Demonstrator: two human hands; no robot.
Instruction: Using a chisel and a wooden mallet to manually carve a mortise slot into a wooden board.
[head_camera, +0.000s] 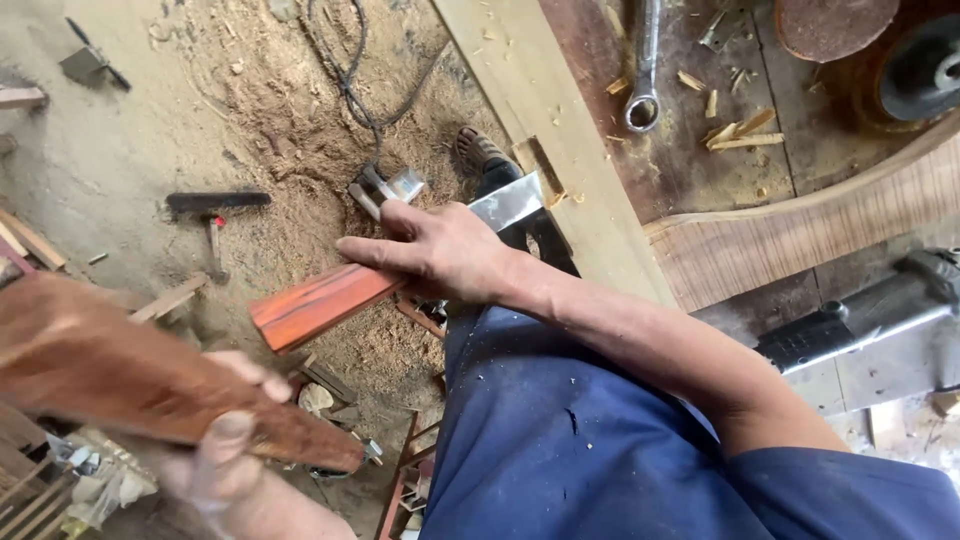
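My right hand (445, 250) is shut around a tool with a reddish wooden handle (315, 305) and a flat metal blade (510, 202). It grips where handle and blade meet, and the handle points down to the left. The blade end lies by a notch in a pale plank (540, 110). My left hand (228, 450), blurred at the lower left, grips a long reddish-brown piece of wood (110, 375) that slants across the corner. My blue-clad leg (560, 430) fills the lower middle, and a sandalled foot (476, 148) shows above it.
On the workbench at the right lie a ring wrench (643, 100), wood chips, a curved striped wood piece (800, 235) and a dark power tool (860, 320). The sawdust floor holds a black cable (350, 85), a hammer (214, 205) and wood scraps.
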